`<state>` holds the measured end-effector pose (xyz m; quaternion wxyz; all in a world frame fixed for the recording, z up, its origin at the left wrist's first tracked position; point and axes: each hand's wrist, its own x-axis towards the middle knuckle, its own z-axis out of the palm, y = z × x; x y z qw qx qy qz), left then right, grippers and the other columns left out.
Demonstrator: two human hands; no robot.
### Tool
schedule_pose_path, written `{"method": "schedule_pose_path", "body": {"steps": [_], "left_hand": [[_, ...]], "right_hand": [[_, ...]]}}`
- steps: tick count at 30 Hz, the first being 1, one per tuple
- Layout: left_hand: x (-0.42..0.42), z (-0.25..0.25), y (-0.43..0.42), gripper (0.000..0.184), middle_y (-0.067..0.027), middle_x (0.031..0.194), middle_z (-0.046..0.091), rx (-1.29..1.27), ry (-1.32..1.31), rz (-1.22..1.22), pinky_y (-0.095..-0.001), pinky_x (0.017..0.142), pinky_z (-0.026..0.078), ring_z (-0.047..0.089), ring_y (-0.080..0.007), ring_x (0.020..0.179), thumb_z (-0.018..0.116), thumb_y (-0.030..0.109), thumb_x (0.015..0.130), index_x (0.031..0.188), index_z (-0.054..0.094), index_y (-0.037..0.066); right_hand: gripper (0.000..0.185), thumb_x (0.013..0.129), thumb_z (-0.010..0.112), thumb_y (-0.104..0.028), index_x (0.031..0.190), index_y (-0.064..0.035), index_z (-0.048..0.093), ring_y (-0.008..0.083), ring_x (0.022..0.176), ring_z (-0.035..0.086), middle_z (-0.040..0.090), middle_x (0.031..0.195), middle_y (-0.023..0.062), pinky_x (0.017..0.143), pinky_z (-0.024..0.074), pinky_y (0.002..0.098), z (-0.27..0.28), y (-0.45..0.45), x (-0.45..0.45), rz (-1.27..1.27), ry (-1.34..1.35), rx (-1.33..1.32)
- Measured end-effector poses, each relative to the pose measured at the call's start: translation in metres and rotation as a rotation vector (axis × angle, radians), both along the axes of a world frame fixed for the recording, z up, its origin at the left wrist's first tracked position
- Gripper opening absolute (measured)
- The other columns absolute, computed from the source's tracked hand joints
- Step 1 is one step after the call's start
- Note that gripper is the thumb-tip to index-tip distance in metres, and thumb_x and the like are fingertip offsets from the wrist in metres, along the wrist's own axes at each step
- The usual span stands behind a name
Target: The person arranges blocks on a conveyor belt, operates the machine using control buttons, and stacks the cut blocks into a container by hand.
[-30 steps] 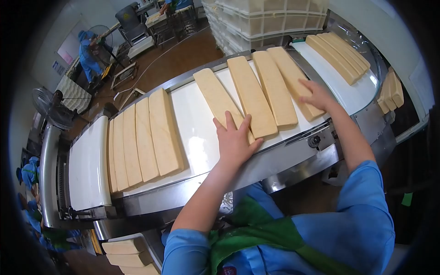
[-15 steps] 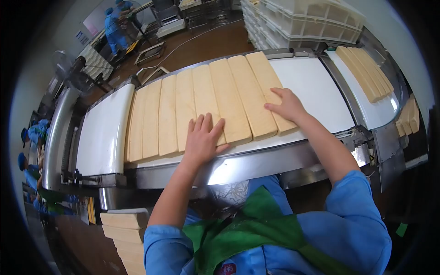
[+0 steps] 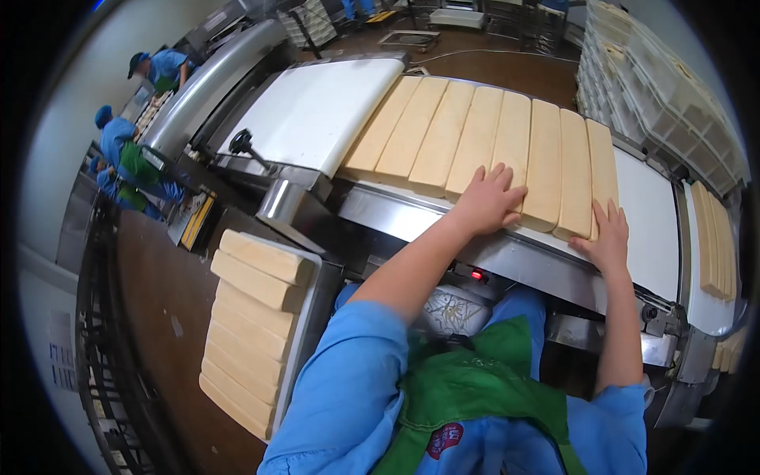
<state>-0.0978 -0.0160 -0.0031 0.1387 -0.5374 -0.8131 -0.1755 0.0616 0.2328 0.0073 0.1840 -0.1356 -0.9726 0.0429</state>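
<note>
Pale dough-like slabs (image 3: 473,142) that lay in separate groups a second ago have closed up into one side-by-side row on the white conveyor belt (image 3: 649,214). The left hand (image 3: 484,202) rests mid-row near the slabs' near ends, fingers fanned wide, while the right hand (image 3: 609,241), its fingers also parted, touches the near end of the rightmost slab (image 3: 603,162). Light, even pressure from flat fingers should keep the long edges flush without denting a probably soft surface
</note>
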Motion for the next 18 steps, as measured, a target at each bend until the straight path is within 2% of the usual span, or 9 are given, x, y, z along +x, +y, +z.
{"method": "schedule_pose_path", "body": {"steps": [2,3,5,6,8,10,14,17,18], "left_hand": [[0.016,-0.009,-0.029,0.045,-0.0169,0.123,0.050,0.120,0.007,-0.035,-0.0486,0.098,0.037,0.046,-0.0334,0.119,0.068,0.034,0.079,0.115,0.055,0.010],[0.029,0.000,-0.054,0.035,-0.0157,0.115,0.056,0.189,-0.065,-0.081,-0.0446,0.094,0.041,0.053,-0.0327,0.110,0.069,0.025,0.079,0.107,0.059,0.008],[0.056,-0.008,-0.113,0.025,-0.0133,0.104,0.062,0.251,-0.088,-0.012,-0.0416,0.087,0.046,0.058,-0.0323,0.100,0.070,0.019,0.078,0.099,0.062,0.007],[0.072,-0.012,-0.145,0.020,-0.0117,0.097,0.064,0.305,-0.064,0.075,-0.0414,0.081,0.049,0.061,-0.0312,0.094,0.070,0.014,0.076,0.093,0.064,0.007],[0.097,-0.024,-0.208,0.018,-0.0112,0.099,0.065,0.269,-0.107,0.232,-0.0394,0.080,0.050,0.062,-0.0292,0.093,0.070,0.011,0.075,0.093,0.066,0.007],[0.125,-0.040,-0.263,0.011,-0.0119,0.094,0.067,0.284,-0.188,0.428,-0.0392,0.078,0.050,0.063,-0.0306,0.088,0.067,0.008,0.076,0.086,0.066,0.004],[0.182,-0.078,-0.358,0.007,-0.0138,0.092,0.066,0.294,-0.208,0.776,-0.0380,0.076,0.050,0.063,-0.0315,0.086,0.065,0.004,0.080,0.086,0.065,0.002],[0.219,-0.102,-0.408,0.006,-0.0145,0.091,0.065,0.356,-0.214,0.948,-0.0372,0.076,0.050,0.063,-0.0312,0.084,0.063,0.004,0.083,0.088,0.064,0.001],[0.229,-0.106,-0.418,0.006,-0.0146,0.090,0.065,0.377,-0.223,1.014,-0.0371,0.076,0.050,0.063,-0.0312,0.084,0.062,0.004,0.083,0.088,0.064,0.000]], "right_hand": [[0.064,0.068,0.080,-0.029,0.123,-0.0050,0.057,0.0392,0.126,0.039,0.044,0.138,0.0194,0.102,0.0386,0.0457,-0.025,-0.009,0.000,0.054,0.159,0.069],[0.039,0.075,0.073,-0.018,0.109,-0.0021,0.062,0.0383,0.116,0.050,0.056,0.122,0.0193,0.095,0.0431,0.0454,-0.012,-0.043,0.004,0.206,0.346,-0.007],[0.024,0.075,0.072,-0.014,0.096,-0.0032,0.066,0.0353,0.099,0.060,0.064,0.105,0.0162,0.086,0.0480,0.0438,-0.018,-0.097,0.016,0.526,0.438,-0.343],[0.012,0.074,0.070,-0.009,0.085,-0.0046,0.066,0.0318,0.083,0.063,0.066,0.091,0.0131,0.075,0.0507,0.0399,-0.013,-0.129,0.019,0.716,0.507,-0.347],[0.009,0.076,0.070,-0.013,0.075,-0.0052,0.065,0.0274,0.073,0.062,0.065,0.080,0.0095,0.064,0.0488,0.0362,-0.045,-0.179,0.025,0.860,0.291,-0.571],[0.014,0.080,0.069,-0.018,0.075,-0.0045,0.067,0.0251,0.069,0.062,0.064,0.076,0.0110,0.061,0.0477,0.0353,-0.094,-0.214,0.018,0.832,0.057,-0.705],[0.026,0.083,0.068,-0.028,0.082,-0.0014,0.070,0.0220,0.065,0.063,0.067,0.073,0.0116,0.060,0.0480,0.0338,-0.179,-0.245,-0.014,0.370,-0.335,-1.028],[0.028,0.082,0.069,-0.030,0.084,-0.0017,0.071,0.0202,0.065,0.064,0.068,0.072,0.0108,0.061,0.0493,0.0330,-0.256,-0.248,-0.043,0.221,-0.148,-1.052],[0.025,0.084,0.068,-0.026,0.081,-0.0015,0.069,0.0124,0.055,0.057,0.066,0.067,0.0053,0.053,0.0455,0.0284,-0.269,-0.249,-0.050,0.209,-0.105,-1.011]]}}
